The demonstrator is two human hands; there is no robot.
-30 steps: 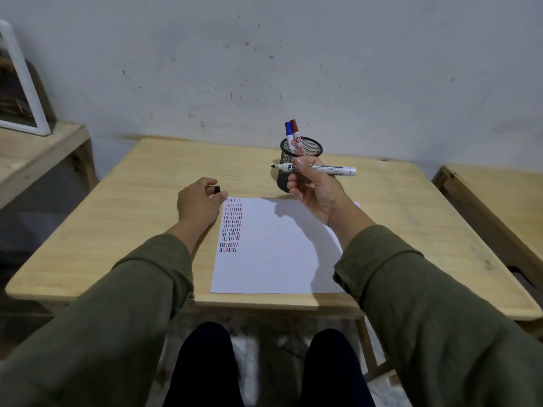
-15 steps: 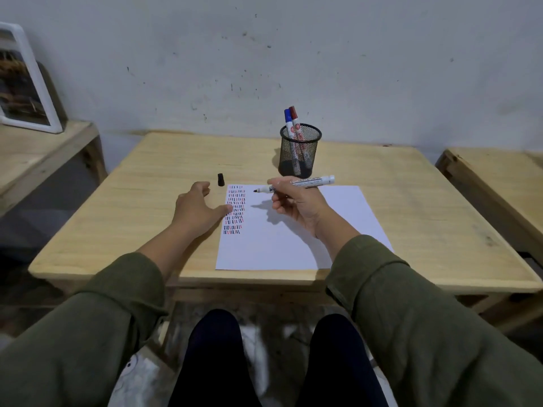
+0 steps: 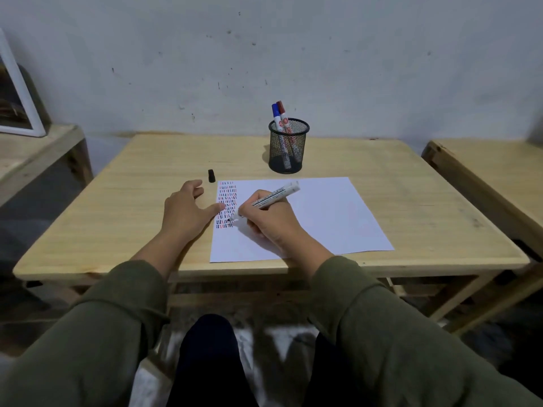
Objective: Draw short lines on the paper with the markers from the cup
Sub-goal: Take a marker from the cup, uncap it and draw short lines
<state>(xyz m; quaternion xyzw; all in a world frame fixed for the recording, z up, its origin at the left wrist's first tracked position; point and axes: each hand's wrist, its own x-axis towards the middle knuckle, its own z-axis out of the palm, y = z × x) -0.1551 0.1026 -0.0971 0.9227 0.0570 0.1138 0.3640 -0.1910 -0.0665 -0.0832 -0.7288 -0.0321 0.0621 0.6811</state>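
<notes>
White-barrelled, the marker (image 3: 271, 197) lies pinched in the right hand (image 3: 270, 223), its long axis slanting from upper right down to lower left, black tip at the bottom row of short lines (image 3: 226, 204) on the paper (image 3: 323, 218). The next stroke probably falls just below or beside that row, nearest the right hand. The left hand (image 3: 188, 210) rests flat with fingers spread, holding nothing, thumb at the sheet's left edge. Its black cap (image 3: 211, 175) stands near the mesh cup (image 3: 288, 146) holding two more markers on the wooden table (image 3: 117, 218).
</notes>
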